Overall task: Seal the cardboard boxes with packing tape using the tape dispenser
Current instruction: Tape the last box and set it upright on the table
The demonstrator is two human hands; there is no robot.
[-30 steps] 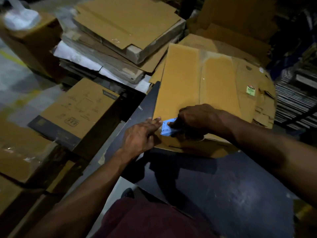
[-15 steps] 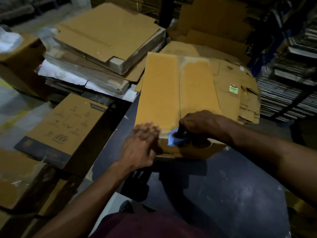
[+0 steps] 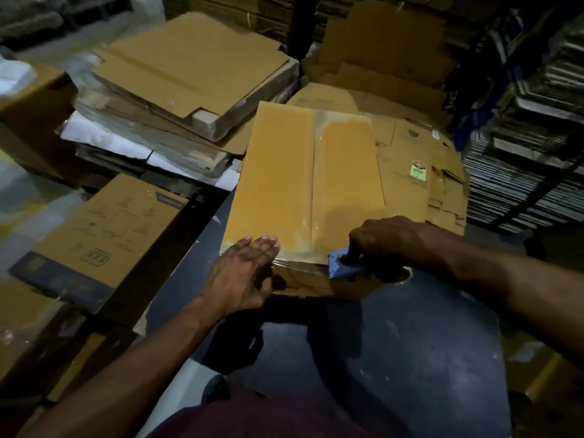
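A closed cardboard box (image 3: 284, 172) lies on the dark table (image 3: 395, 343), its two top flaps meeting along a centre seam covered with clear tape. My right hand (image 3: 385, 241) grips the blue tape dispenser (image 3: 343, 268) at the box's near edge, right of the seam. A strip of clear tape runs along that near edge from the dispenser to the left. My left hand (image 3: 246, 270) lies flat with straight fingers on the near left corner of the box, pressing the tape down.
Flattened cardboard (image 3: 189, 77) is stacked at the back left, and more flat boxes (image 3: 417, 172) lie behind and right of the box. A printed carton (image 3: 107, 235) stands left of the table. Stacked sheets (image 3: 521, 153) fill the right side.
My right hand has drawn the dispenser rightward along the box's near edge, past the seam. My left hand has moved onto the near left corner and flattened there.
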